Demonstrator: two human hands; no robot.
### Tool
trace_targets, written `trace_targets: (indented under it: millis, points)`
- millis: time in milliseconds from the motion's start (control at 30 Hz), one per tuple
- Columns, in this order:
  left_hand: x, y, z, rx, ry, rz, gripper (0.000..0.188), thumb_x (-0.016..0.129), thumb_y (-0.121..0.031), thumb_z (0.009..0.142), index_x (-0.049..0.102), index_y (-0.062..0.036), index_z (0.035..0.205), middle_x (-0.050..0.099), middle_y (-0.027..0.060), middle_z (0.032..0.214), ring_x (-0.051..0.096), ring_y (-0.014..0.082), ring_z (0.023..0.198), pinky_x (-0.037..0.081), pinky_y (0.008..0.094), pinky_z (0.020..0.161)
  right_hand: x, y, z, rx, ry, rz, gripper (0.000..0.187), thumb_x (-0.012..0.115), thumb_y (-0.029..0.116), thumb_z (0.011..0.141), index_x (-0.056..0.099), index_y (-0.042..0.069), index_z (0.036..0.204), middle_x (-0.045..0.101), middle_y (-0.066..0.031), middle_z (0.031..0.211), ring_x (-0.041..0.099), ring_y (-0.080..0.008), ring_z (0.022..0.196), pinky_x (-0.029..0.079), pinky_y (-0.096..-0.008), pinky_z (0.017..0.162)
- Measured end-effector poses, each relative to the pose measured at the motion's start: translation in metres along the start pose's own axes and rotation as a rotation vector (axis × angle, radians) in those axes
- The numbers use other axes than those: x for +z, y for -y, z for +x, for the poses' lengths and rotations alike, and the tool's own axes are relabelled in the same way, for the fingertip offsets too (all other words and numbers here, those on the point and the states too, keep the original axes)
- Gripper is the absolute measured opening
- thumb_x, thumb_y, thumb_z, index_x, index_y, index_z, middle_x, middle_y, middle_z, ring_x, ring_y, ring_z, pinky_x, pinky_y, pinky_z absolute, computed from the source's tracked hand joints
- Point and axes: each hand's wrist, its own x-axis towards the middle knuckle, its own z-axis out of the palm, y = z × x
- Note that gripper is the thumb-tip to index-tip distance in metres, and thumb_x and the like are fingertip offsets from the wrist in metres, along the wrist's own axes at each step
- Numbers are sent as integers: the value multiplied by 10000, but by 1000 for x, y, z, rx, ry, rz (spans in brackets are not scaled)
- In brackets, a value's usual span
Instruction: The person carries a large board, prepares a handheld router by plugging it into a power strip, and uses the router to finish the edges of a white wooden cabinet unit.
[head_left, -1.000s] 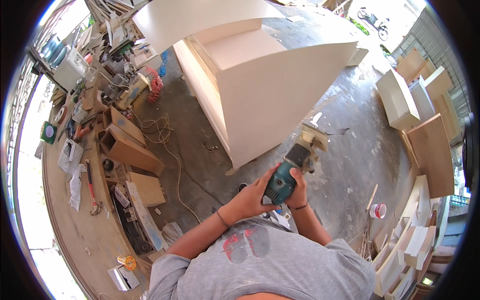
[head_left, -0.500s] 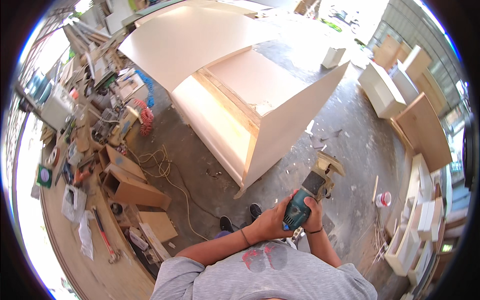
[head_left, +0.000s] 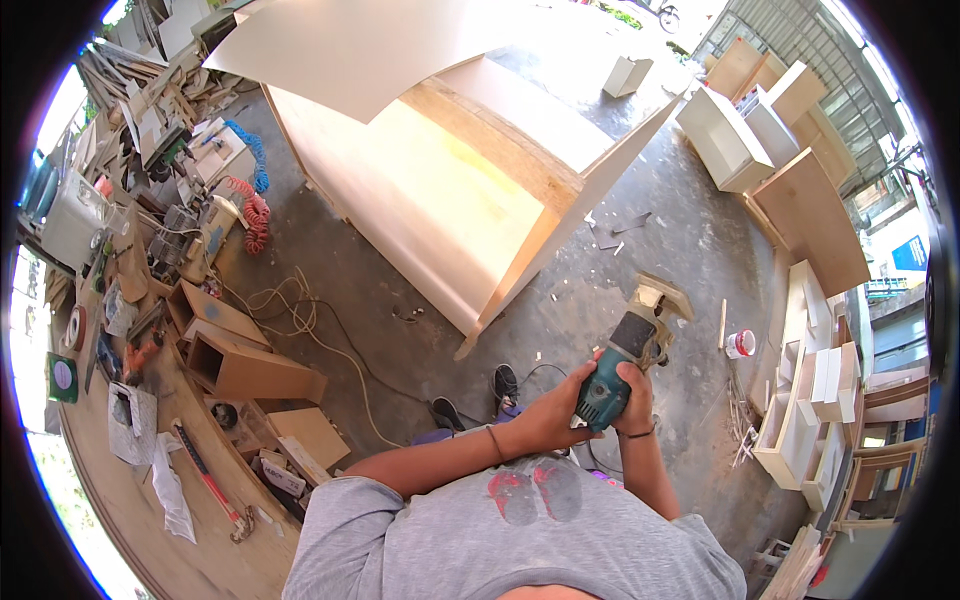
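Observation:
Both my hands hold a teal and black trim router (head_left: 604, 388) in front of my body, its pale base tilted up and away to the right. My left hand (head_left: 557, 416) wraps the lower left side of the motor body. From the other side, my right hand (head_left: 636, 402) grips the same body, thumb on top. Beyond the router stands a large wooden cabinet carcass (head_left: 420, 225) with pale laminate faces. A broad curved laminate sheet (head_left: 350, 50) lies over its far left part and overhangs the edge. The router's bit cannot be made out.
At left, a workbench (head_left: 235, 560) carries a hammer (head_left: 215, 485) and other tools. Open wooden boxes (head_left: 245, 370) stand beside it. A pale cord (head_left: 345, 355) loops over the floor near my shoes. White drawer boxes (head_left: 725, 140) and wood panels (head_left: 815, 225) line the right side.
The view has shifted, and more of the cabinet's near inner side shows. Both hands keep their grip on the trim router, which is slightly more upright in the picture.

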Motion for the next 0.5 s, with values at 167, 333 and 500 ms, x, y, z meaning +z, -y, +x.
trace_targets:
  millis: [167, 333, 500]
  points:
    - [-6, -6, -11, -81, 136, -56, 997, 784, -315, 711, 131, -4, 1398, 465, 288, 1244, 542, 401, 1096, 453, 414, 895, -4, 10, -7, 64, 12, -32, 390, 681, 133, 725, 550, -19, 1059, 630, -123, 953, 634, -215, 823, 536, -327, 719]
    - [-16, -10, -4, -284, 87, -367, 886, 712, -391, 800, 194, 8, 1398, 426, 273, 1304, 535, 312, 1141, 478, 378, 887, 3, 53, -13, 169, 95, -399, 468, 776, 83, 617, 588, -18, 1033, 638, -96, 979, 623, -190, 911, 522, -314, 768]
    - [-12, -13, 24, -164, -40, -742, 845, 693, -361, 830, 200, 38, 1389, 390, 219, 1347, 480, 275, 1191, 439, 372, 942, 36, 89, 6, 143, 295, -725, 768, 859, 191, 588, 461, -13, 1213, 586, -57, 1096, 565, -137, 979, 474, -293, 856]
